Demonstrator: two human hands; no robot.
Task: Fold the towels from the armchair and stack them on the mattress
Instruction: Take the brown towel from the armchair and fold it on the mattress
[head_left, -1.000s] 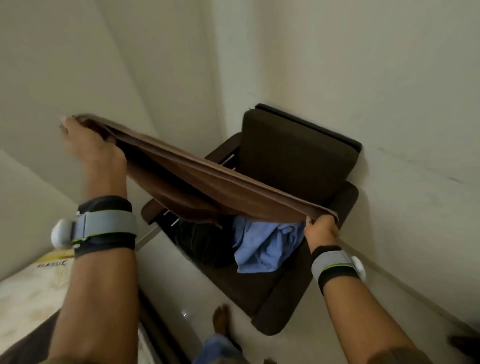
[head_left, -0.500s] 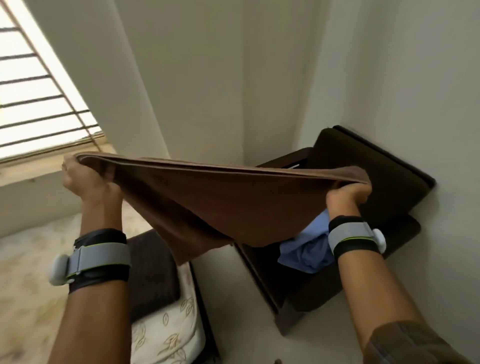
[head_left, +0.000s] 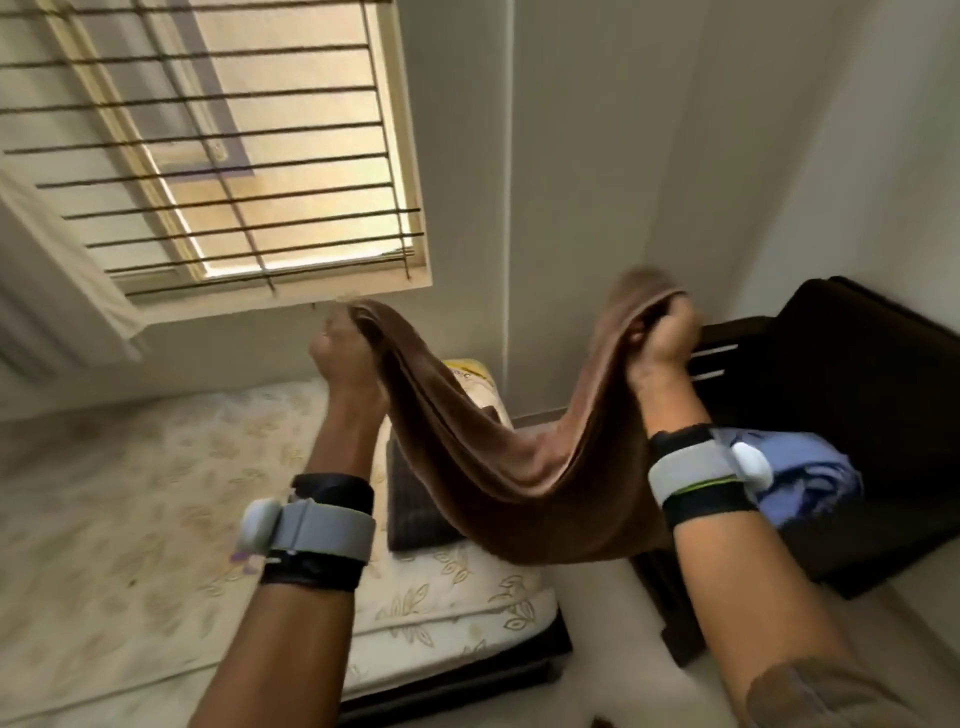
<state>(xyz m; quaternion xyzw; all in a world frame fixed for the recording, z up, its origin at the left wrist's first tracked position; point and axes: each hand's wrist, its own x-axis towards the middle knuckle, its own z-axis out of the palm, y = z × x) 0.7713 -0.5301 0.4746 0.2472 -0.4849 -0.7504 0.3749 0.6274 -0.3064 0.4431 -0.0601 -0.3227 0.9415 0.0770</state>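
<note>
Both hands, left (head_left: 345, 349) and right (head_left: 666, 338), grip the brown towel (head_left: 498, 467) (sagging) above the mattress (head_left: 156, 493)

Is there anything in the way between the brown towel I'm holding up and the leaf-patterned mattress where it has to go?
Nothing visible blocks it. The brown towel sags between the left hand and right hand, over the leaf-patterned mattress. Only a folded dark towel lies on it below.

armchair (head_left: 857, 415): cut by right edge | dark folded towel (head_left: 415, 514): part-hidden behind brown towel (head_left: 498, 467)
</note>
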